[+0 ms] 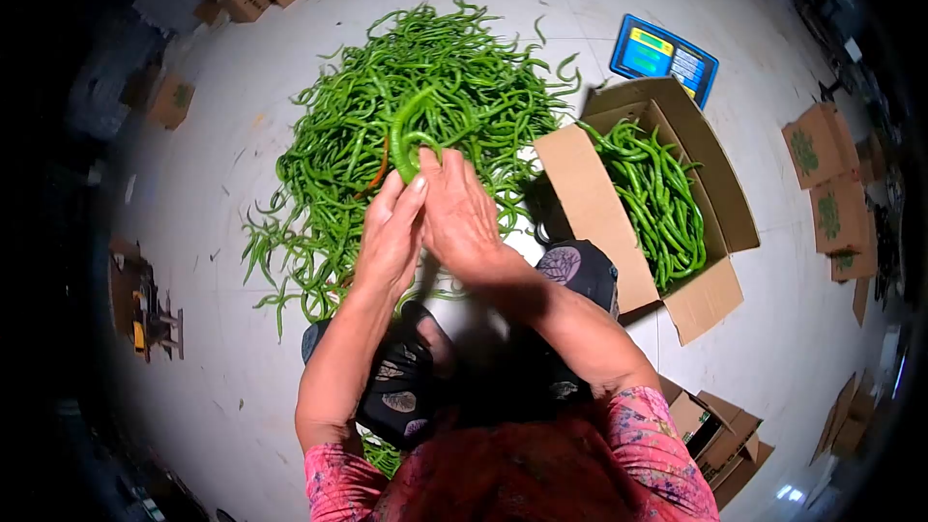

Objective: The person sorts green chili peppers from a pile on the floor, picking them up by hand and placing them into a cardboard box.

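Head view: the left hand (385, 235) pinches a curved pepper (398, 138) before the pile (406, 68); the right hand (460, 211) curls against the left — its grip is hidden, can't tell. A loose pinch could drop the pepper — hard bending could snap it.

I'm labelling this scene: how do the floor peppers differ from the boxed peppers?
The floor peppers spread in a wide heap, pointing every way; the boxed peppers lie more aligned inside a cardboard box. The floor peppers include a reddish one; the boxed peppers look all green. Both are long and slender.
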Tool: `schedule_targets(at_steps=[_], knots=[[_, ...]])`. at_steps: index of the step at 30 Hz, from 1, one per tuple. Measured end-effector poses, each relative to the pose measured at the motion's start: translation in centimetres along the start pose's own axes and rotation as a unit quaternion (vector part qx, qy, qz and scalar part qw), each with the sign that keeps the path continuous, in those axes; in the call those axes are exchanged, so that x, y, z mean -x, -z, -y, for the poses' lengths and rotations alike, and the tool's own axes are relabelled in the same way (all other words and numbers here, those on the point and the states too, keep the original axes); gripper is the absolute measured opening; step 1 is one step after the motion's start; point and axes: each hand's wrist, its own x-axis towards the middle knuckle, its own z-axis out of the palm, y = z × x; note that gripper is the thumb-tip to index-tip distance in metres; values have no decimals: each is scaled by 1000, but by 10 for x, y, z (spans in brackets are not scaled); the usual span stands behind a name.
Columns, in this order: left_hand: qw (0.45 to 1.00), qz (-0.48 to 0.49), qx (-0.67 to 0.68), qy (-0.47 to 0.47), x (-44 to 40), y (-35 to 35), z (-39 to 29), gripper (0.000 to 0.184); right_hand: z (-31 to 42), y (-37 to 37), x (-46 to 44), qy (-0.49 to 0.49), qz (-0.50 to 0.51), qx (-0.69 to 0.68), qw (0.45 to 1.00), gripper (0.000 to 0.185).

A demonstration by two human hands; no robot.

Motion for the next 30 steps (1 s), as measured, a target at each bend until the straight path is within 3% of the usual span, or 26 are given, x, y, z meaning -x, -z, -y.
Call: schedule_targets(at_steps=[6, 10, 11, 13, 14, 18, 21, 26, 30], knots=[[991, -58, 119, 6, -15, 50, 16, 21, 0, -14, 14, 93, 103, -20, 990, 55], [988, -44, 145, -22, -14, 63, 14, 24, 5, -9, 8, 75, 115, -90, 986, 50], [983, -45, 175, -28, -16, 68, 15, 27, 1, -9, 6, 89, 61, -117, 987, 42], [981, -54, 187, 6, -16, 76, 6, 29, 0, -2, 0, 58, 55, -201, 976, 31], [977, -78, 199, 0, -16, 75, 3, 32, 3, 1, 0, 19, 42, -176, 983, 21], [969, -52, 243, 0, -18, 77, -2, 35, -10, 12, -2, -32, 124, -187, 974, 25], [967, -49, 251, -9, -17, 69, -6, 35, -7, 25, -8, -118, 256, -283, 917, 27], [973, -19, 232, 0, -15, 61, 0, 37, -18, 15, -1, -114, 219, -270, 931, 22], [977, 7, 215, -5, -13, 56, 7, 39, -12, 22, -6, -176, 241, -244, 923, 21]])
